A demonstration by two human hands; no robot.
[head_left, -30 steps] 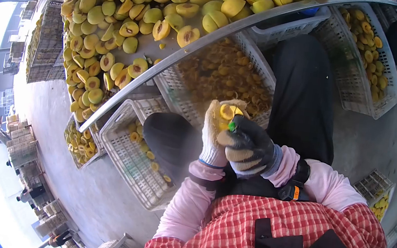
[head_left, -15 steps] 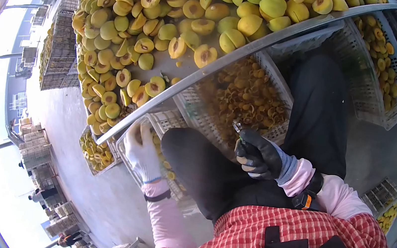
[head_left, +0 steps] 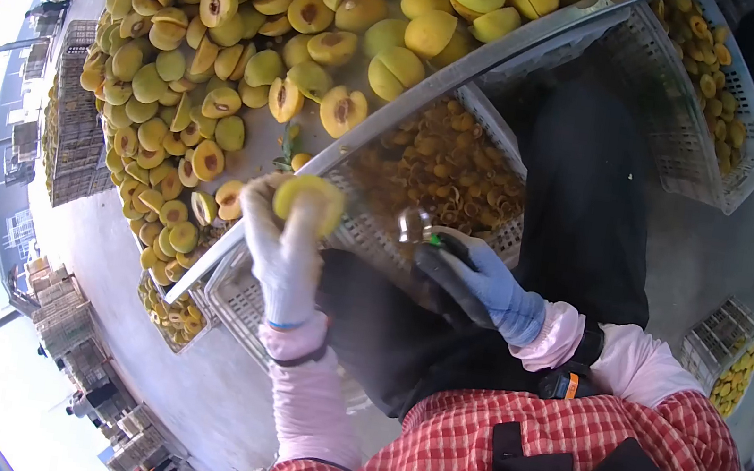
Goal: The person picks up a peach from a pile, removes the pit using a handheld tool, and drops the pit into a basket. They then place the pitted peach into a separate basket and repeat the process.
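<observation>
My left hand (head_left: pixel 277 256), in a white glove, grips a yellow peach half (head_left: pixel 317 199) at the near edge of the metal table; the half is blurred. In my right hand (head_left: pixel 480 285), which wears a dark-palmed blue glove, is a small pitting tool (head_left: pixel 414 226) with a rounded metal head and a bit of green at the handle. The tool points toward the peach half, with a gap between them. Halved peaches (head_left: pixel 223 101), many showing brown pit hollows, cover the table beyond my left hand.
Below the table's metal rim (head_left: pixel 445 78), a crate holds brown-orange scraps (head_left: pixel 453 165). More fruit fills a white crate (head_left: pixel 742 179) at the right and another container (head_left: pixel 167 313) at the lower left. Stacked crates (head_left: pixel 82 125) stand across the floor. My knees flank the scrap crate.
My left hand now has a peach half in it, brought in from the table's edge. My right hand has moved left and turned its tool toward it. The view has shifted slightly.
</observation>
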